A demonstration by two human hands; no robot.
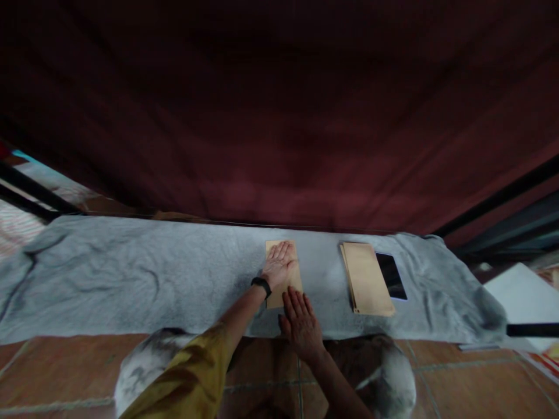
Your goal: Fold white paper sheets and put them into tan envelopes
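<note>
A tan rectangle [276, 298], which looks like a paper bag or envelope, lies lengthwise before me on a grey cloth. My left hand [278, 263], with a black band at the wrist, rests flat on its upper part, fingers stretched out. Lower down, my right hand [301, 323] lies with extended fingers, their tips touching the near right corner of the tan piece. To the right sits a small stack of similar tan pieces [369, 279], slightly fanned at its left edge. A dark phone [392, 276] is partly covered by that stack.
The grey cloth [109, 273] covers a long, narrow surface. Behind it hangs a dark red curtain [279, 145]. Black bars [502, 203] slant at both sides. A white panel [524, 297] stands at the right, and terracotta tiles [65, 372] show below.
</note>
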